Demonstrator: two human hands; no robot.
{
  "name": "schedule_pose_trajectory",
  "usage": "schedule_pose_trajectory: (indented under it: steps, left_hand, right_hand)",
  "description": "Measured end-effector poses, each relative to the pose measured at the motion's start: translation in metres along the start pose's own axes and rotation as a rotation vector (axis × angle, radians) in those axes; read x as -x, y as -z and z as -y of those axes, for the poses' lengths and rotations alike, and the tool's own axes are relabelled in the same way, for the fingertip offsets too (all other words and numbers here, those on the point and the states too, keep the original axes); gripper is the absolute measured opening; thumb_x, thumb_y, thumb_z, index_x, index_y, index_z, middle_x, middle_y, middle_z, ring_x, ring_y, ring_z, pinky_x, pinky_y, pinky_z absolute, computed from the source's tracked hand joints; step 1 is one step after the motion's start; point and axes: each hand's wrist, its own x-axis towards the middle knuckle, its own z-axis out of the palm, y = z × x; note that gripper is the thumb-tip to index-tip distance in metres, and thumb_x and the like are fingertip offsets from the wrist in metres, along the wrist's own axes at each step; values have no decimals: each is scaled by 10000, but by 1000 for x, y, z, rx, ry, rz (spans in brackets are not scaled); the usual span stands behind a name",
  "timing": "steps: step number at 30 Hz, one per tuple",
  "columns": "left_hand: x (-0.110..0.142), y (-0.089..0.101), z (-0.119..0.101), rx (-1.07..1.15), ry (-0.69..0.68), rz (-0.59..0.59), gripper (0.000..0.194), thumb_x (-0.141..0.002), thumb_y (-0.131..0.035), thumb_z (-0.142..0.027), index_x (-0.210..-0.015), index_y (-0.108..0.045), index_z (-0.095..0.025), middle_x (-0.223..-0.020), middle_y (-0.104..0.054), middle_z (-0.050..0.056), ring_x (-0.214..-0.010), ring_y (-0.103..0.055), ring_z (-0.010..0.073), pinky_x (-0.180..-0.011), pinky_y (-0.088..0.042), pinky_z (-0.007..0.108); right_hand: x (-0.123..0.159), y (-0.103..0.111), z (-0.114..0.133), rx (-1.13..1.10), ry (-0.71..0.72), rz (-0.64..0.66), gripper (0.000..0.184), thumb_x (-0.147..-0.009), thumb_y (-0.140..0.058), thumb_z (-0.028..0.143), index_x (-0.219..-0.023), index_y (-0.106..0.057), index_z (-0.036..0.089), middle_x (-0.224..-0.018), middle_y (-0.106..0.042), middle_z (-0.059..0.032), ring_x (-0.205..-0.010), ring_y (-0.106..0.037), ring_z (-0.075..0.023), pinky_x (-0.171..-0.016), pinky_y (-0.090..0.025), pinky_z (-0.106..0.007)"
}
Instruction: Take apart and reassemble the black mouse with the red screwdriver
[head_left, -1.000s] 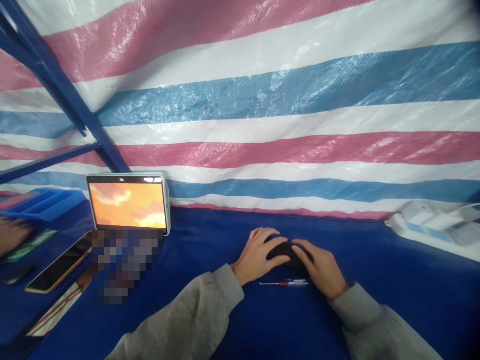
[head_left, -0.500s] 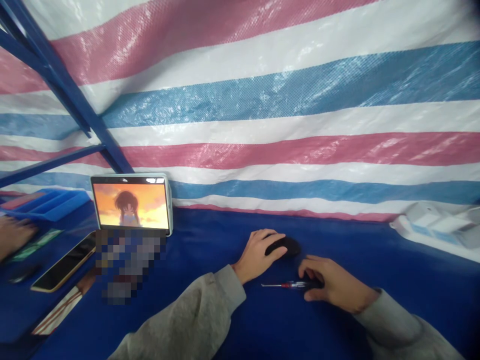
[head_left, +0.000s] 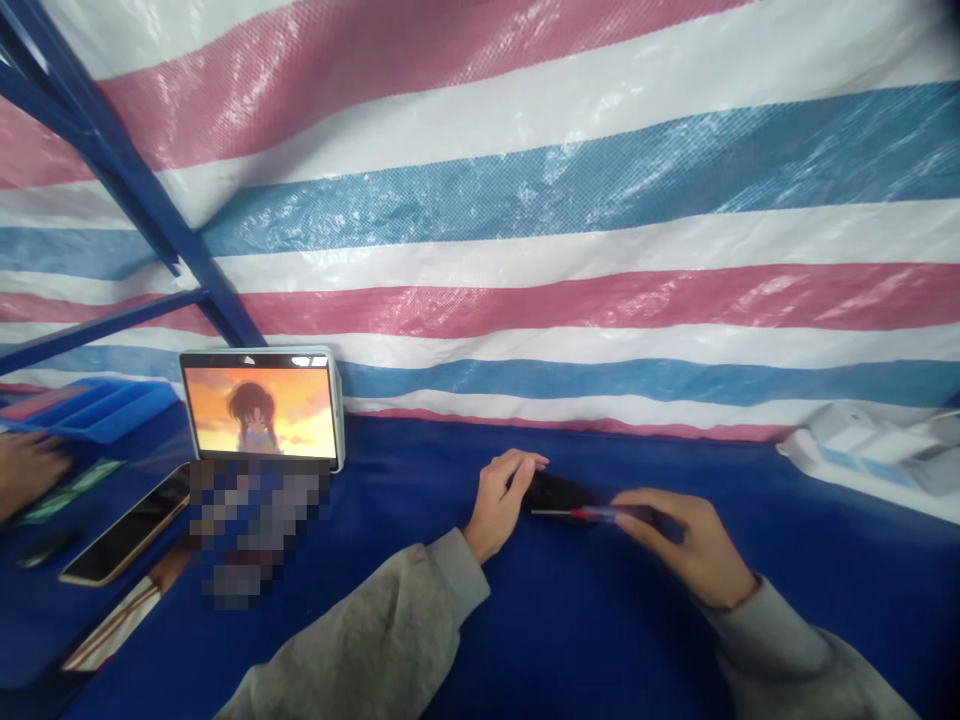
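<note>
On the blue tabletop, my left hand (head_left: pixel 504 500) grips the left end of a rounded black object that looks like a computer mouse (head_left: pixel 561 490). Its thumb and fingers are closed round that end and hide part of it. Between thumb and fingers of my right hand (head_left: pixel 686 540) is a screwdriver (head_left: pixel 585 514) with a clear and red handle. Its thin metal shaft points left, in front of the dark object; whether the two touch I cannot tell.
A tablet (head_left: pixel 261 410) playing a cartoon stands at the left. Nearby lie a phone (head_left: pixel 131 525) and a blue compartment tray (head_left: pixel 112 410), with another person's hand (head_left: pixel 30 472) beside it. White boxes (head_left: pixel 855 440) sit in a white tray at the right. A striped tarp (head_left: pixel 562 220) hangs behind.
My right hand has lifted the screwdriver off the tabletop and brought it up and left to the dark object. My left hand has shifted its hold from over the object to its left end.
</note>
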Motion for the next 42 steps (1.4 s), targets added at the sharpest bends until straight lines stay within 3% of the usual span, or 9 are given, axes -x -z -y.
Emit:
schedule_pose_trajectory:
  steps: [4, 10, 26, 31, 39, 42]
  left_hand:
    - [1, 0, -2, -25, -18, -1, 353, -1038, -444, -370, -992, -746, -193, -978, -744, 45, -938, -675, 196, -927, -452, 333]
    - [2, -1, 0, -60, -63, 17, 205, -978, -586, -323, -1012, -765, -228, -951, -762, 28, -927, -673, 193, -918, -459, 336]
    - [0, -5, 8, -103, -42, -49, 97, -896, -707, -308, -878, -765, -231, -894, -751, 24, -876, -683, 195, -889, -494, 338]
    - [0, -5, 9, -121, -44, -45, 172, -902, -691, -383, -869, -760, -229, -895, -754, 30, -875, -686, 200, -894, -483, 352]
    - [1, -5, 7, -193, -134, -16, 167, -921, -674, -364, -870, -760, -230, -866, -767, 22, -855, -693, 203, -852, -478, 360]
    - [3, -5, 6, -217, -202, 12, 163, -934, -660, -358, -911, -761, -232, -883, -772, 24, -867, -697, 199, -875, -475, 361]
  right_hand:
    - [2, 1, -2, 2, -8, -201, 307, -818, -663, 517, -854, -769, 230, -793, -771, -39, -644, -708, -189, -630, -581, -283]
    - [2, -4, -1, -31, -75, -335, 334, -805, -671, 537, -866, -762, 222, -746, -753, -41, -559, -669, -174, -524, -552, -275]
    - [2, -9, -2, -23, -91, -324, 340, -806, -668, 533, -869, -762, 212, -779, -760, -47, -577, -672, -166, -573, -565, -269]
    - [1, -9, -3, -30, -83, -322, 350, -802, -670, 539, -869, -760, 207, -849, -774, -64, -701, -718, -200, -653, -597, -282]
    - [1, -13, 9, -283, -135, -367, 337, -713, -777, 494, -868, -717, 201, -836, -746, -55, -701, -708, -191, -653, -617, -275]
    - [0, -14, 14, -359, -175, -389, 336, -694, -796, 483, -865, -719, 204, -770, -723, -38, -598, -660, -162, -551, -590, -259]
